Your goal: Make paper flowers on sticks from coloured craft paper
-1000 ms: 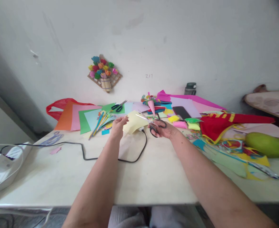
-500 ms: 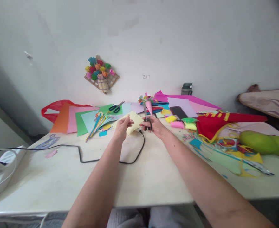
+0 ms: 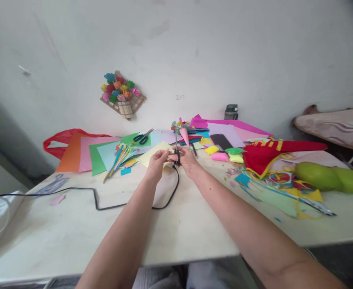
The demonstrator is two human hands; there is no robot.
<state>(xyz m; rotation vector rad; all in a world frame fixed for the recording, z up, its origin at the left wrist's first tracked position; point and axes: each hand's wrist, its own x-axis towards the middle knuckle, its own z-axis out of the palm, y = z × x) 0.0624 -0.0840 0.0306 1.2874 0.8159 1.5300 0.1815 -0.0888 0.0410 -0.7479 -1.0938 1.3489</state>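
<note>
A: How far along, from here?
B: Cut scraps (image 3: pixel 277 202) lie at the right of the worktop (image 3: pixel 194 233); sheets (image 3: pixel 69 154) at the left look uncut.
A: And the centre?
B: Right hand (image 3: pixel 189 161): gripping scissors (image 3: pixel 176 138) above the worktop. Left hand (image 3: pixel 157 163): fingers bent beside them; whether pinching anything, I cannot tell.

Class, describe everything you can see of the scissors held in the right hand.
The scissors have black handles and slim, silvery blades that look like metal. The blades appear closed or nearly so, their tips pointing away from the person, towards the wall. The right hand grips the handles; the left hand is close beside them, though whether it touches them is unclear.
</note>
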